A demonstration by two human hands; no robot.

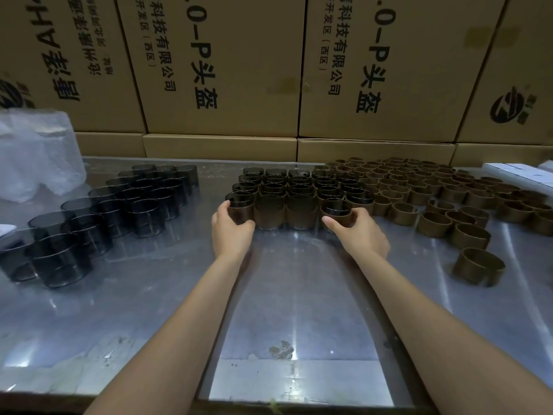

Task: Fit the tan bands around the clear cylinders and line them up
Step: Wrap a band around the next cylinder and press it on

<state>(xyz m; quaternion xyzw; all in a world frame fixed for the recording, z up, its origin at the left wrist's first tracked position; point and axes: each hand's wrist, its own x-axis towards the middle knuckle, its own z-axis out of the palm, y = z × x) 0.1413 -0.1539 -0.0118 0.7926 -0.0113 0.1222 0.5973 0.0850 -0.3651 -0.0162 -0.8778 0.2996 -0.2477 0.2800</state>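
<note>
A block of banded cylinders (294, 193) stands in rows at the table's middle back, each clear dark-tinted cylinder wrapped in a tan band. My left hand (232, 227) curls round the front-left banded cylinder (239, 205). At the front-right corner of the block, my right hand (356, 232) grips another banded cylinder (336, 212). Several bare clear cylinders (119, 205) stand in a diagonal group on the left. Many loose tan bands (434, 199) lie spread over the right side of the table.
The shiny plastic-covered table (284, 310) stretches toward me. Stacked cardboard boxes (224, 70) form a wall behind it. A crumpled clear plastic bag (36, 151) sits at the back left, and a white flat object (514, 172) at the back right.
</note>
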